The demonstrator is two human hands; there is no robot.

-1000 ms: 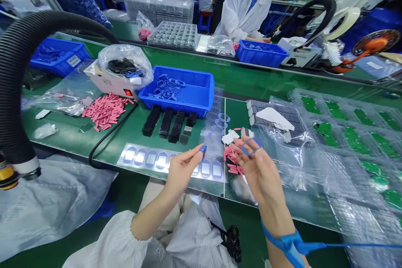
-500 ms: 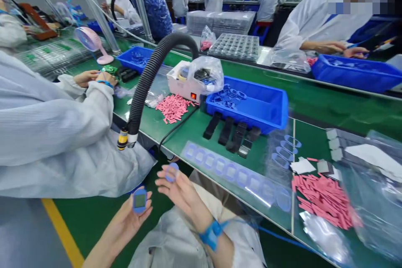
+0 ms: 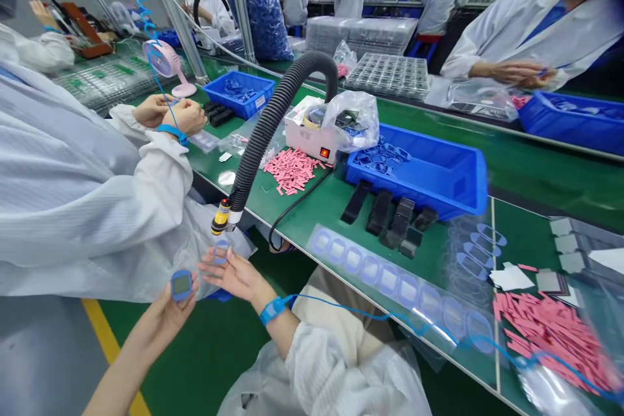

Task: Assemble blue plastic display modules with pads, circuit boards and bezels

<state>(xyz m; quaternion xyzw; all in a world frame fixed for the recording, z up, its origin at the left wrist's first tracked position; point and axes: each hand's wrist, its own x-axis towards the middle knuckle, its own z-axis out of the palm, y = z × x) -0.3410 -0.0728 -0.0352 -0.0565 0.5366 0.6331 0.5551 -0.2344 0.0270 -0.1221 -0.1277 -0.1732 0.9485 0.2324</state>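
Observation:
Between the thumb and fingers of my left hand (image 3: pixel 168 312) is a small blue rounded device (image 3: pixel 181 285) whose square grey screen faces me. My right hand (image 3: pixel 241 279), palm up with a blue wrist strap (image 3: pixel 273 310), holds a thin blue-rimmed clear film piece (image 3: pixel 221 251) at its thumb and fingertips. The two hands are apart, off the bench's front edge. Just above the right fingers hangs the yellow-and-black nozzle (image 3: pixel 221 216) of a black corrugated hose (image 3: pixel 263 133). On the bench lies a clear strip (image 3: pixel 377 283) of similar blue-rimmed pieces.
A white box (image 3: pixel 307 133) and pink strips (image 3: pixel 291 171) lie behind the hose. Black straps (image 3: pixel 380 212) lie before a blue bin (image 3: pixel 439 175). More pink strips (image 3: pixel 550 338) are at right. A co-worker's sleeve (image 3: pixel 160 175) is close on the left.
Both hands have moved left in view, still holding the device and the film piece. The film piece is now just below the hose nozzle. The whole view has shifted.

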